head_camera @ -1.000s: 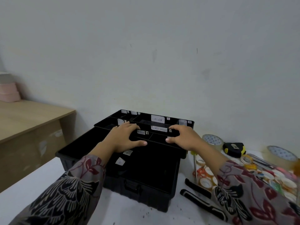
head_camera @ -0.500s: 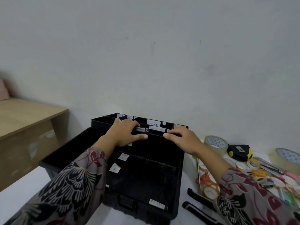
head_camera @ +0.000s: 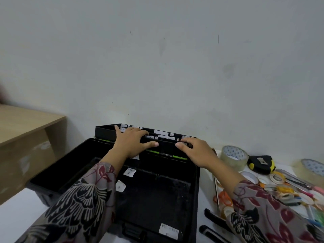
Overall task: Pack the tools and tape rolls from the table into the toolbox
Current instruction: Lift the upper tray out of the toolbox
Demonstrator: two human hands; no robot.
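The left hand (head_camera: pixel 130 142) and right hand (head_camera: pixel 198 152) both grip the black tray (head_camera: pixel 105 133), fingers curled over its top edge and thumbs on its front. Between the two thumbs the tray's white tags read "2" (head_camera: pixel 156 138) and "1" (head_camera: pixel 178 139); just beyond them is a "3" (head_camera: pixel 171 134); the other writing is too blurred to read. The tray sits at the far rim of the open toolbox (head_camera: pixel 197 190), close to the wall. Below the left wrist, inside the box, labels read "1" (head_camera: pixel 129 172) and "2" (head_camera: pixel 120 186). Right of the right hand, a tape roll (head_camera: pixel 234 157), a tape measure (head_camera: pixel 261 163) and small tapes (head_camera: pixel 280 188) crowd the counter (head_camera: pixel 14 216).
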